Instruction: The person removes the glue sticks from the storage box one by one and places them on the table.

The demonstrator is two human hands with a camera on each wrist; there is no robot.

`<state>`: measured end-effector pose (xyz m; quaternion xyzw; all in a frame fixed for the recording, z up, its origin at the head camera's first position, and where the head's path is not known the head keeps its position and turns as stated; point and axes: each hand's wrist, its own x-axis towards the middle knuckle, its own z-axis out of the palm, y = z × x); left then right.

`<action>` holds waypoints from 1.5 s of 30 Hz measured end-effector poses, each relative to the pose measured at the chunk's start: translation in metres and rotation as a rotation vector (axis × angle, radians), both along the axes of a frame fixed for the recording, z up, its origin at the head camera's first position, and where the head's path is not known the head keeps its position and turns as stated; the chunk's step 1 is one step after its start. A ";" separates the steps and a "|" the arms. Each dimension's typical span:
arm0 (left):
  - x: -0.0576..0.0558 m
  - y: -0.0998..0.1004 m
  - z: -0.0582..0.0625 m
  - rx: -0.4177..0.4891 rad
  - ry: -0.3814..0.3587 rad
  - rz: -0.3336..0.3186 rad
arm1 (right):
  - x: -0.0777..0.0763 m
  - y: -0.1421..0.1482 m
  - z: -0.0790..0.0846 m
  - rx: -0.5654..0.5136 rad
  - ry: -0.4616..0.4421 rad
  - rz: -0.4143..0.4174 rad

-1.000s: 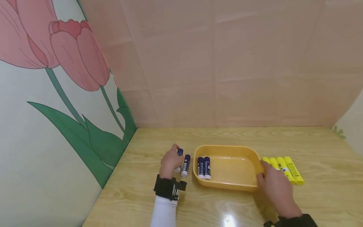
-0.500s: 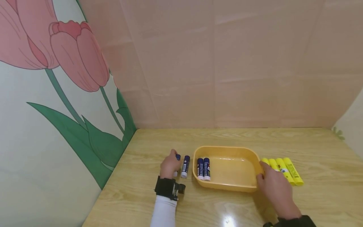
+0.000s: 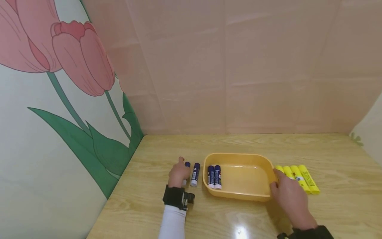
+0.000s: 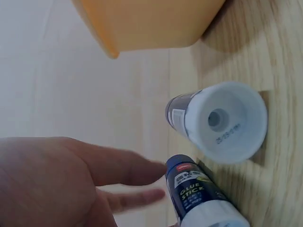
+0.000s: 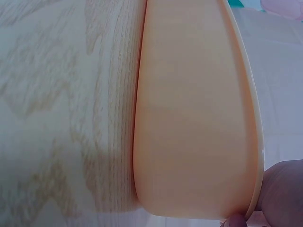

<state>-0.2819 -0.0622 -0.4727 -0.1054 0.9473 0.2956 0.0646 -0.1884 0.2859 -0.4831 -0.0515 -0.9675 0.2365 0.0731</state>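
My left hand (image 3: 178, 174) is beside a navy glue stick (image 4: 191, 187) with a white base, lying on the table. Its thumb and a finger are extended, and the thumb tip meets or nearly meets the cap end. Part of that stick is hidden by the hand in the head view. A second navy glue stick (image 3: 195, 174) lies between it and a yellow plastic tray (image 3: 243, 179). Inside the tray, at its left end, two more navy glue sticks (image 3: 214, 177) lie side by side. My right hand (image 3: 290, 199) grips the tray's right rim, thumb and fingers on opposite sides.
Several bright yellow tubes (image 3: 304, 181) lie in a row right of the tray, partly behind my right hand. A pinkish covered wall (image 3: 223, 83) rises behind the wooden table (image 3: 221, 219). The left wall (image 3: 35, 159) has painted tulips.
My left hand has lowered its glue stick to the table, a little nearer and leftward, and its fingers have loosened from it. My right hand still holds the tray in place.
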 end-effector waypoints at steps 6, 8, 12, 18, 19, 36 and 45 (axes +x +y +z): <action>0.000 0.000 0.000 -0.006 -0.042 -0.002 | 0.001 0.000 0.002 0.001 -0.022 -0.008; 0.000 0.001 -0.001 0.014 -0.046 -0.009 | 0.002 -0.001 0.002 0.004 -0.015 -0.007; 0.000 0.003 -0.001 0.030 -0.041 -0.023 | 0.003 -0.001 0.002 0.008 -0.002 -0.005; 0.001 0.005 -0.001 0.036 -0.048 -0.036 | 0.004 -0.002 0.001 0.009 0.026 -0.006; 0.001 0.005 -0.001 0.036 -0.044 -0.040 | 0.004 -0.002 0.001 0.009 0.032 -0.006; 0.002 0.004 0.000 0.052 -0.008 -0.059 | 0.003 -0.002 0.004 0.011 -0.010 -0.017; 0.000 0.003 -0.001 0.028 -0.021 -0.064 | 0.002 -0.001 0.003 0.005 -0.021 -0.015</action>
